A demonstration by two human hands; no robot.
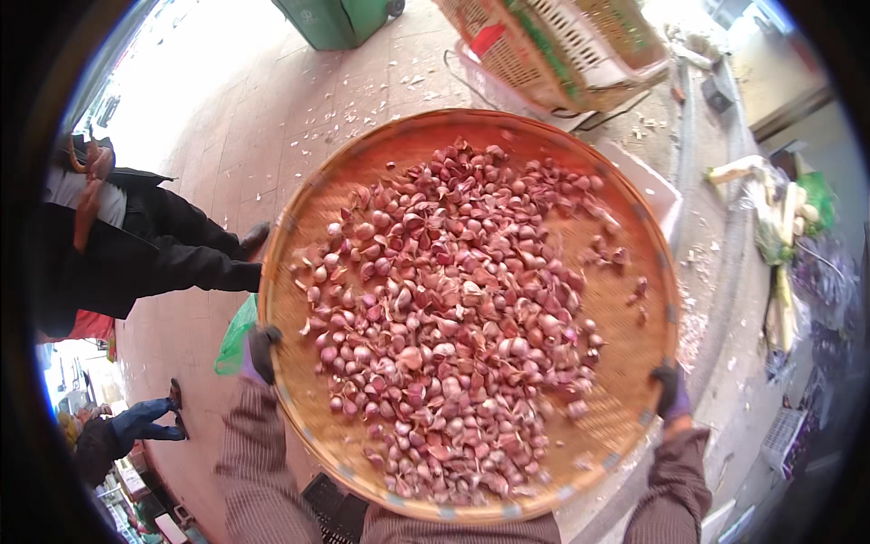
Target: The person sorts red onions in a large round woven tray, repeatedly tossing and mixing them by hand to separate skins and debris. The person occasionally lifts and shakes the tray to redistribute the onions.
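A wide, round woven bamboo tray (632,353) is held up in front of me. Purple-skinned garlic cloves (448,292) lie loose across its middle, mixed with bits of papery skin. A few cloves sit apart towards the tray's right side. My left hand (260,353), in a dark and purple glove, grips the rim at the left. At the lower right, my right hand (669,391), gloved alike, holds the opposite rim. The fingers beneath the tray are hidden on both sides.
Plastic crates (578,51) lean in a stack beyond the tray, near a green wheeled bin (333,20). A white foam box (646,180) is partly covered by the tray. People in dark clothes (177,251) and jeans (139,418) are at left. Bagged vegetables (781,211) lie at right.
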